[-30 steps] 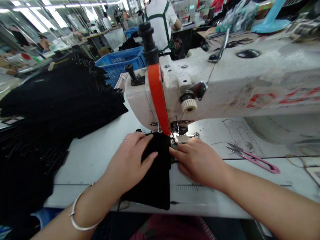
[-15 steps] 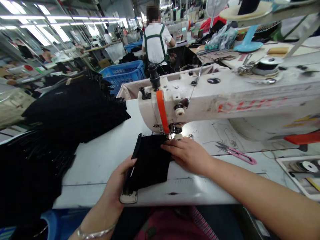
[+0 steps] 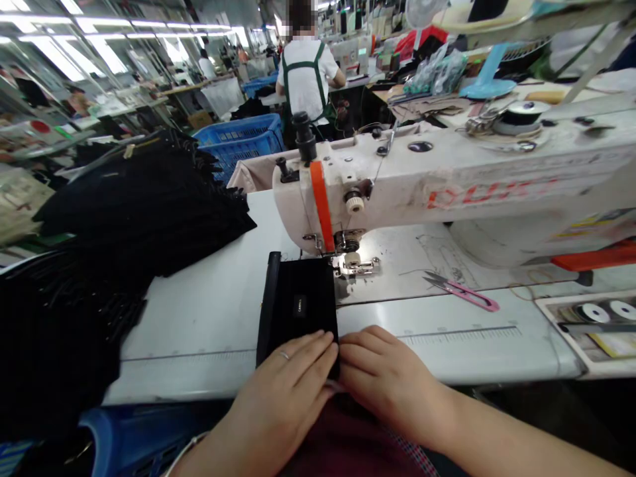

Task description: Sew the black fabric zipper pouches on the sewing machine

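A black fabric piece (image 3: 288, 278) with a small printed label (image 3: 300, 306) lies on the sewing machine table. Its far right corner is by the presser foot (image 3: 350, 265). My left hand (image 3: 283, 391) rests over its near end, fingers stretched flat on the cloth, a ring on one; the thumb is mostly hidden. At the right edge of the same piece, my right hand (image 3: 387, 377) is closed, its bent fingertips on the cloth. The white sewing machine (image 3: 397, 192) with an orange strip (image 3: 322, 205) stands just beyond.
Pink-handled thread snips (image 3: 467, 291) lie right of the needle area. Black fabric stacks (image 3: 134, 199) cover the left side. A tray with bobbins (image 3: 593, 313) sits at the right. Blue baskets (image 3: 238, 142) stand behind and below left. A person in white (image 3: 304, 76) works farther back.
Both hands have moved toward me, the left from the piece's left edge onto its near end. The fabric's label is now showing, and the right hand has left the presser foot.
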The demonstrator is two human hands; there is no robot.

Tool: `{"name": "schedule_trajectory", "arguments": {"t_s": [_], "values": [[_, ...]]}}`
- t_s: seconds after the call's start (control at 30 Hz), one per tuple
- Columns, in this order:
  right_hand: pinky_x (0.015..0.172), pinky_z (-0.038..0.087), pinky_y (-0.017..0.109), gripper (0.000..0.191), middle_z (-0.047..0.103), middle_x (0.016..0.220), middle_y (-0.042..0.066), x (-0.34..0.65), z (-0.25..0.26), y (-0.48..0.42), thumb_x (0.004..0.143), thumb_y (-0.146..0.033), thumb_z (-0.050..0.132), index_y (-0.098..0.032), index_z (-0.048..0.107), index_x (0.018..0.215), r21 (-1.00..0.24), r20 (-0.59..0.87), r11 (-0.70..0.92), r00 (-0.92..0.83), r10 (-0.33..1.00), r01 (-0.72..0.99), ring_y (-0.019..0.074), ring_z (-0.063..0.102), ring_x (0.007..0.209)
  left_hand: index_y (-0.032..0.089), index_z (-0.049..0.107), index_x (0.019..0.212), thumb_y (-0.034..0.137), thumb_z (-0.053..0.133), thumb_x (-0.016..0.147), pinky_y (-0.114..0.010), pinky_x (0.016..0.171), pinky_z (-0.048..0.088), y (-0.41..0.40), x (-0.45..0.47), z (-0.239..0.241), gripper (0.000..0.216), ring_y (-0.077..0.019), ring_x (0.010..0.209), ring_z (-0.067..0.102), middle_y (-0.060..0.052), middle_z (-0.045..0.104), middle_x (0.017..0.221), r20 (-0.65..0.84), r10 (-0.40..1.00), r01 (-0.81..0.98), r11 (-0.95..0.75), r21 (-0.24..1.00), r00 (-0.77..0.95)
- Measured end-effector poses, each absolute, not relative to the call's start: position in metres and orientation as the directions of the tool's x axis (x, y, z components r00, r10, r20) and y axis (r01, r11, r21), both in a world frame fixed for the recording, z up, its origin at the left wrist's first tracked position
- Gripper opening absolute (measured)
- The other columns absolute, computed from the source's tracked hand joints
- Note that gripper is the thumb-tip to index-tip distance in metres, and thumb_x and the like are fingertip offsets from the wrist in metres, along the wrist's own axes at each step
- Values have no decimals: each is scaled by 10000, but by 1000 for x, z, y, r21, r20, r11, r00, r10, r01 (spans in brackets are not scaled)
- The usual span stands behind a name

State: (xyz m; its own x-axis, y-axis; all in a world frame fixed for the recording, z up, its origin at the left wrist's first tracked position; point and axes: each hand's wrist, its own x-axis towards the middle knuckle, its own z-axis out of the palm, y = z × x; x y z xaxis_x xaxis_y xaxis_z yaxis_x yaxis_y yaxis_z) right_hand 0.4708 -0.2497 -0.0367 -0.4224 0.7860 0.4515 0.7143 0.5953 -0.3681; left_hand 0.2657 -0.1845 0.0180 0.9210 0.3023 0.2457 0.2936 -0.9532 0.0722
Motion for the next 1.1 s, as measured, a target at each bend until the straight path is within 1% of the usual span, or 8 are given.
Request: {"name": "schedule_trajectory", "arguments": {"t_s": [0.17,0.4,0.57,0.67,0.8,0.93,1.03,1.1], "values": [[861,412,339,99,692,1018,19,461,-50,-271,975,-174,541,-154,636,992,-442,552,542,-259,792,714,181,569,1000,114,630,1159,128,524,966,-361,969,547,-188,269,-13,221,-199,1096,614,-83,674,1170,372,317,254,-945,208,872],[864,426,353,143,701,1035,28,460,-53,-280,944,-138,581,-154,658,1063,-455,572,515,-204,794,727,185,572,981,130,639,1134,67,605,910,-363,1018,509,-189,261,-17,235,-191,1146,574,-77,653,1188,332,406,275,-884,378,851],[837,442,346,103,704,995,34,460,-53,-282,915,-128,616,-161,670,997,-460,586,502,-175,791,733,186,587,955,152,673,1083,61,629,890,-348,903,546,-184,263,-13,218,-187,1040,582,-71,648,1068,338,410,258,-873,414,847],[820,448,347,73,702,985,36,459,-53,-283,912,-127,619,-161,666,955,-478,575,483,-154,804,734,184,592,935,158,678,1069,64,640,885,-338,886,551,-183,261,-16,210,-182,1017,586,-60,653,1031,342,402,250,-877,409,849],[816,456,357,154,710,1059,33,457,-53,-280,916,-127,619,-147,666,1061,-448,597,503,-172,784,739,180,600,935,135,662,1060,93,633,901,-344,956,537,-185,257,-22,167,-182,1056,594,-61,666,1044,371,366,224,-901,372,854],[898,462,366,152,708,1136,36,458,-51,-273,949,-113,563,-119,669,1058,-376,646,576,-240,725,725,199,595,1057,133,658,1058,125,526,966,-336,975,533,-186,262,-5,161,-179,1052,612,-69,677,1070,323,353,238,-908,346,878],[960,460,378,157,709,1130,53,463,-45,-266,950,-103,536,-111,672,1028,-334,648,623,-308,697,707,213,594,1117,136,664,1039,161,438,1004,-317,941,554,-174,275,17,230,-169,981,647,-63,701,1038,261,283,210,-938,278,923],[961,471,375,175,713,1104,66,466,-38,-263,946,-89,512,-104,677,1003,-331,619,636,-348,704,697,205,622,1069,113,640,1134,177,434,1005,-355,999,533,-160,284,24,251,-200,1098,623,-87,684,1153,248,244,200,-961,191,937]]}}
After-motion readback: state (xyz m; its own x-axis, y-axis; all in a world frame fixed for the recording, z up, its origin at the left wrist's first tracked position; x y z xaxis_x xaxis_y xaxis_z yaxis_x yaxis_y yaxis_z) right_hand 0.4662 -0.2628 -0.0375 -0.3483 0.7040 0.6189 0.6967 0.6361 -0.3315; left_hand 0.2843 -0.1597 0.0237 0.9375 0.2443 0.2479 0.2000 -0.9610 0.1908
